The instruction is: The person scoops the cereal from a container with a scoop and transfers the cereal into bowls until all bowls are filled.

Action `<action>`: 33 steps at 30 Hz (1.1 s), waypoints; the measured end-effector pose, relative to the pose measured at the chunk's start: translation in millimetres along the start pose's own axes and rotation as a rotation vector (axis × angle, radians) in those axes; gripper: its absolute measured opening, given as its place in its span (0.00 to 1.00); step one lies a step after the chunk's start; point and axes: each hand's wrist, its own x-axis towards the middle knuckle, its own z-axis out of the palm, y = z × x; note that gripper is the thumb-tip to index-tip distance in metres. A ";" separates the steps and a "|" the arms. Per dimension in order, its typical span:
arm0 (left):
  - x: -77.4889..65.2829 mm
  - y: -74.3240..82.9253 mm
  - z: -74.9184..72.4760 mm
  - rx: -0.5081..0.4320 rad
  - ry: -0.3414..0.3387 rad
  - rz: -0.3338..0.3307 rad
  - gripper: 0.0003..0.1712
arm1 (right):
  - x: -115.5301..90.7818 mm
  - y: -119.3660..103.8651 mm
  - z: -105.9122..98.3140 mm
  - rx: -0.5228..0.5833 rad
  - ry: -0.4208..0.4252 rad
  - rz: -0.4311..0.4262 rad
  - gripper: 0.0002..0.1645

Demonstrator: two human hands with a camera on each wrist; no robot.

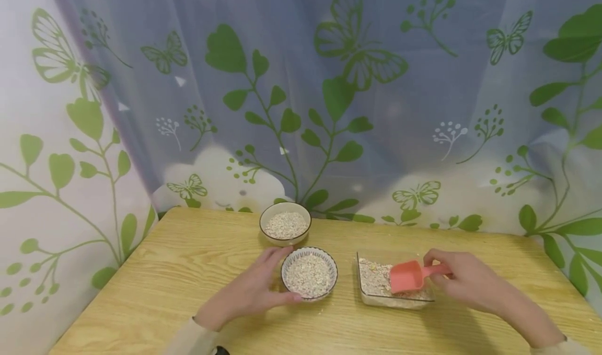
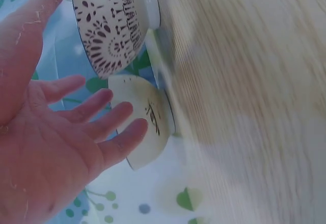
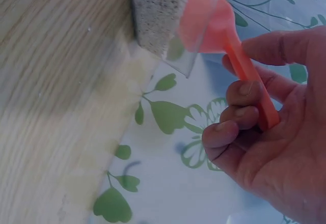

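My right hand [image 1: 465,282] grips the handle of a coral-pink scoop [image 1: 407,277], fingers curled round it in the right wrist view. The scoop's head dips into a clear rectangular container [image 1: 397,302] of oat-like flakes [image 1: 373,275]. At the left side of a patterned bowl [image 1: 335,281] filled with pale flakes [image 1: 308,275], my left hand [image 1: 249,289] spreads its thumb and fingers. Its thumb lies at the bowl's near rim; whether it touches is hard to tell. The left wrist view shows the left fingers [image 2: 122,140] loosely extended, with the patterned bowl's side [image 2: 109,23] beyond them.
Behind the patterned bowl stands a cream bowl [image 1: 285,239] with a dark rim, also holding flakes. All sit on a wooden table [image 1: 155,287]. A curtain [image 1: 291,83] with green leaves and butterflies hangs along the table's back edge and left side. A few crumbs lie near the patterned bowl.
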 end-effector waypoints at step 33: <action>-7.2 -10.7 -6.8 0.195 0.160 -0.001 0.57 | 14.2 4.8 40.9 0.324 -0.042 0.065 0.36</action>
